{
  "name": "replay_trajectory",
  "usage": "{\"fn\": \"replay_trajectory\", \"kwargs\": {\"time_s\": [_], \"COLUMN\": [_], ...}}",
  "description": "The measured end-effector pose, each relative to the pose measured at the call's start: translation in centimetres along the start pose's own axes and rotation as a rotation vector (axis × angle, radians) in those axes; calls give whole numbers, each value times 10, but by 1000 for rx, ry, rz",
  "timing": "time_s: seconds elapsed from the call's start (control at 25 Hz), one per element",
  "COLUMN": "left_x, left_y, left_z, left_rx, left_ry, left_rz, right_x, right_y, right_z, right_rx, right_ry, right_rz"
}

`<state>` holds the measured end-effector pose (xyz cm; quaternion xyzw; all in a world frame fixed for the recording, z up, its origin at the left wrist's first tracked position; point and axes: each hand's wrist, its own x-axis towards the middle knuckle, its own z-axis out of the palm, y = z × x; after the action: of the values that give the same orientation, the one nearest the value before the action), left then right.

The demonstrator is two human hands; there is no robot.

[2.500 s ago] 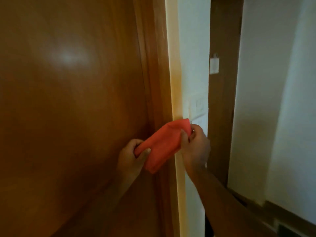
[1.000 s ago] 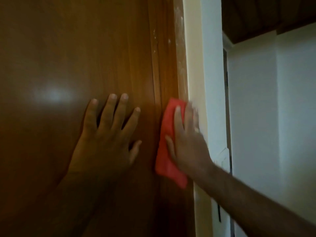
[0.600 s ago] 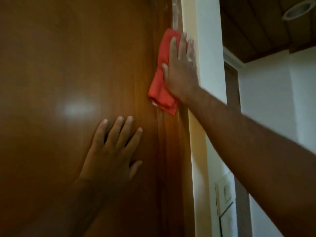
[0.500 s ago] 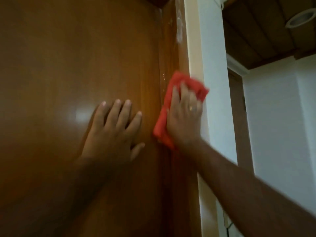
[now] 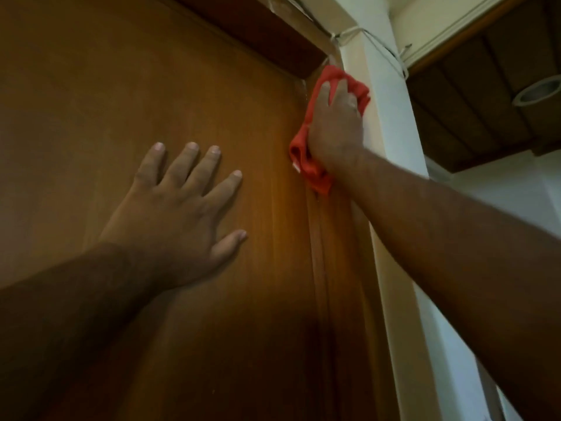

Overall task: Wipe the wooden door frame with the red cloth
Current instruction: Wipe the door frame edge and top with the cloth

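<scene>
The wooden door frame (image 5: 343,244) runs up the right edge of the brown door (image 5: 121,86) and turns along its top (image 5: 258,28). My right hand (image 5: 335,126) presses the bunched red cloth (image 5: 309,168) against the frame's upright, just below the top right corner. Cloth shows above my fingers and below my wrist. My left hand (image 5: 179,208) lies flat on the door panel with fingers spread, holding nothing, to the left of the cloth.
A white wall pillar (image 5: 394,123) stands right of the frame. Thin white cables (image 5: 376,47) run across its top. Further right is a dark wooden ceiling (image 5: 485,95) with a round recessed lamp (image 5: 537,91).
My right hand and the cloth have slid up the frame to just below the top corner. The view has tilted upward. My left hand stays flat on the door.
</scene>
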<state>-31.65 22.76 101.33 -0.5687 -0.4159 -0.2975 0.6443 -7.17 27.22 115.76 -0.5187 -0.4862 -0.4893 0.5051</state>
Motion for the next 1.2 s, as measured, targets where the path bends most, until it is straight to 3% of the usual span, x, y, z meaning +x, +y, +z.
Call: {"fn": "replay_trajectory", "kwargs": {"time_s": [0.12, 0.2, 0.28, 0.36, 0.48, 0.6, 0.92, 1.04, 1.2], "left_x": [1, 1, 1, -1, -1, 0, -1, -2, -2], "left_y": [-1, 1, 3, 4, 5, 6, 3, 4, 6], "left_z": [-2, -3, -5, -6, -10, -14, -15, -17, -17], "left_rx": [6, 3, -4, -16, -25, -16, -47, -45, -42], "left_ry": [-7, -16, -28, -39, -61, -97, -96, -86, -111], "left_rz": [-2, -2, -11, -14, -9, -16, -28, -30, -32], "right_x": [43, 26, -24, -102, -182, -148, 107, 111, 7], "right_y": [-1, 5, 13, 22, 33, 35, 19, 28, 55], "right_z": [3, 0, 1, -4, -11, -13, -28, -23, -24], "right_rx": [-46, -104, -121, -132, -32, 144, 447, 499, 259], "right_ry": [-70, -43, -31, -146, -199, -196, -130, -77, -161], "right_rz": [23, -51, -171, -286, -296, -161, -3, -52, -312]}}
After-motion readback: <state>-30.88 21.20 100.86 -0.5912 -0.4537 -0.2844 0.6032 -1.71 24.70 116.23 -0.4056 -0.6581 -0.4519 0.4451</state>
